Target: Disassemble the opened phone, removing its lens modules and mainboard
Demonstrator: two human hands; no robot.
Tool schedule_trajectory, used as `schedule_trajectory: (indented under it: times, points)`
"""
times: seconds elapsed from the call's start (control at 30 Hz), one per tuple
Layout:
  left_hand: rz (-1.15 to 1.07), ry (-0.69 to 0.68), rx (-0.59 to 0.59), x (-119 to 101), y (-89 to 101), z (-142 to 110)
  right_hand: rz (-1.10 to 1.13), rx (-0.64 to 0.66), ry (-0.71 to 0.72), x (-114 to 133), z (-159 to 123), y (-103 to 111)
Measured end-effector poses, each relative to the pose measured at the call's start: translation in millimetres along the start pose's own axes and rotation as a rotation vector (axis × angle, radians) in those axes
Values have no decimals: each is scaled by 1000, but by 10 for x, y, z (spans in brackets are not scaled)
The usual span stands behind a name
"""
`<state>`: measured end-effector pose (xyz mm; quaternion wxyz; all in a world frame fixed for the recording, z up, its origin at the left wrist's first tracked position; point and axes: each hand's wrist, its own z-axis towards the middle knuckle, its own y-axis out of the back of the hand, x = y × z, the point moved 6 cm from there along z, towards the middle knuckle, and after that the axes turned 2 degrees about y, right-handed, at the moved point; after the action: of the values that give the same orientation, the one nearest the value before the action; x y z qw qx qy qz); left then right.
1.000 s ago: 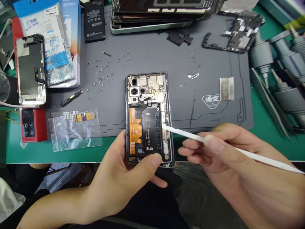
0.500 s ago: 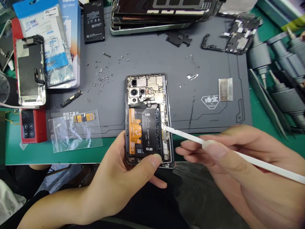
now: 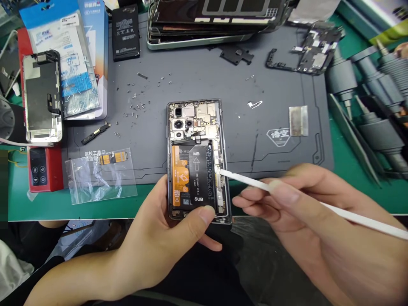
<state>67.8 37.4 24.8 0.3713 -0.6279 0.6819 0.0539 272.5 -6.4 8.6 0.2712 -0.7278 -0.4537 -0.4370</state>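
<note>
The opened phone [image 3: 195, 159] is positioned at the centre of the view, over the near edge of the grey mat [image 3: 236, 80], its camera end pointing away from the person; the left hand [image 3: 172, 240] grips its lower left portion, thumb pressed on the bottom edge, fingers wrapped around the side and beneath.

The right hand [image 3: 306, 208] holds a white stick [image 3: 245, 179] pinched between thumb and index finger, with no gap between them; the remaining fingers are curled; the stick's tip meets the strip of components along the phone's right side, although firm contact cannot be confirmed.

Inside the phone, a black flex strip [image 3: 197, 182] marked MB and SUB lies over the battery [image 3: 179, 170]; loose screws [image 3: 134, 106] are scattered beyond, to the left; a clear bag [image 3: 95, 182] containing an orange flex cable [image 3: 113, 158] lies nearer.
</note>
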Motion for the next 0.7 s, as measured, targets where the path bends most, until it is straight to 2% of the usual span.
schedule_trajectory:
  times: [0.13, 0.33, 0.7]
  points:
    - [-13, -15, 5, -6, -1, 6, -92, -46, 98, -4, -83, 79]
    - [-24, -14, 17, -4, -14, 10, -106, -7, 90, 14, -56, 41]
    - [-28, 5, 28, -18, -24, 23, -79, -30, 72, -19, -70, 114]
